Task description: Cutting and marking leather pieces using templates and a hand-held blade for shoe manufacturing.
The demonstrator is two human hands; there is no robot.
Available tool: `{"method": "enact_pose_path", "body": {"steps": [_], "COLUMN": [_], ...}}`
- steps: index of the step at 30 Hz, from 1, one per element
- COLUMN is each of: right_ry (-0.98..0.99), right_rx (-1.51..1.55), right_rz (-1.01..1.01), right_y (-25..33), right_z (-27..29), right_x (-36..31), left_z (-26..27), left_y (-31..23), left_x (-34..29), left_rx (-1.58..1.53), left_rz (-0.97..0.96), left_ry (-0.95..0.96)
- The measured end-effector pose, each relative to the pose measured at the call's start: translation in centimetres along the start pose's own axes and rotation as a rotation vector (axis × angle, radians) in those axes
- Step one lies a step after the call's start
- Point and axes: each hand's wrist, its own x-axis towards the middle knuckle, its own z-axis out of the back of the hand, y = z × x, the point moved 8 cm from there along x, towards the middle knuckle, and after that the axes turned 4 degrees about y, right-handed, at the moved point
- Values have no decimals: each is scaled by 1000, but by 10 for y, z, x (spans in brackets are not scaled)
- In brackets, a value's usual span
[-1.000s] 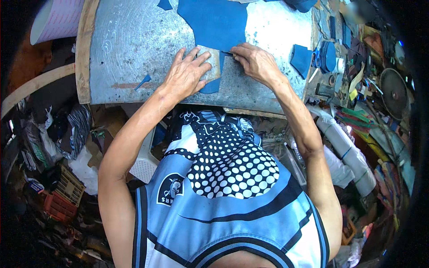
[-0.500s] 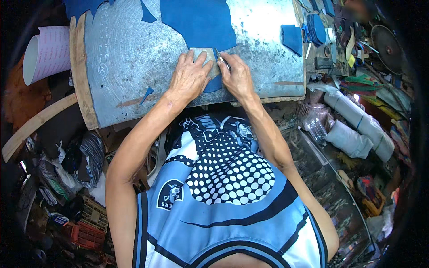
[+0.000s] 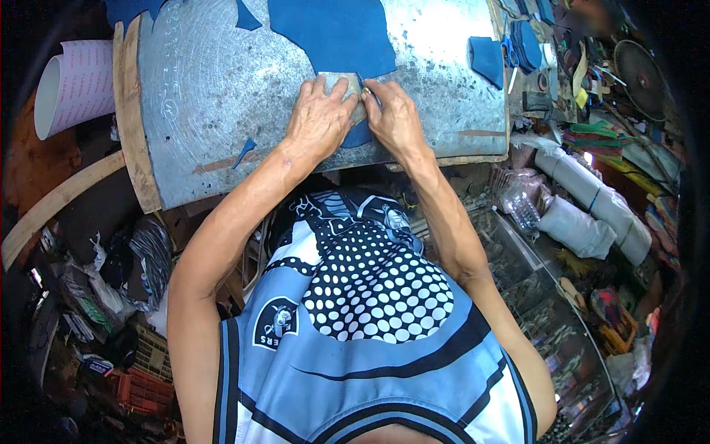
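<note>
A blue leather-like sheet (image 3: 333, 37) lies on the metal-topped work table, its near part narrowing toward me. On that part rests a small pale grey, flat pattern piece (image 3: 359, 114), and blue material (image 3: 358, 136) shows from under its near end. My left hand (image 3: 316, 118) presses down on the pattern with its fingers spread. Pinched in my right hand (image 3: 396, 118) is a slim pen-like tool (image 3: 364, 90), held at the pattern's right edge. Fingers hide most of the tool, so its tip and exact kind cannot be made out.
Blue scraps (image 3: 244, 152) lie at left on the metal table top (image 3: 214, 89); a wooden strip (image 3: 135, 111) edges it. Cut blue pieces (image 3: 485, 61) and scissors (image 3: 509, 50) are at right. A rolled white sheet (image 3: 74, 89) stands left, wrapped rolls (image 3: 592, 196) lie right.
My right hand has shifted slightly away from me along the pattern's right edge, and less of the tool shows. The left hand still presses on the pattern. The whole view has moved slightly.
</note>
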Motion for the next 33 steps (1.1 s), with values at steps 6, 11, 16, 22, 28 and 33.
{"method": "enact_pose_path", "body": {"steps": [6, 11, 16, 22, 28, 33], "right_ry": [15, 40, 103, 2, 557, 794], "right_rx": [2, 27, 47, 204, -56, -216], "right_rz": [31, -50, -96, -97, 415, 781], "right_y": [-2, 1, -5, -2, 22, 35], "right_z": [-2, 4, 9, 71, 50, -6], "right_x": [2, -22, -67, -60, -6, -4], "left_z": [-3, -1, -2, -1, 2, -13], "left_y": [-1, -3, -1, -1, 15, 28], "left_x": [2, 3, 3, -5, -20, -35], "left_rx": [9, 4, 18, -33, -172, -208], "left_rz": [12, 10, 60, 51, 127, 191], "left_ry": [7, 20, 56, -39, -89, -111]}}
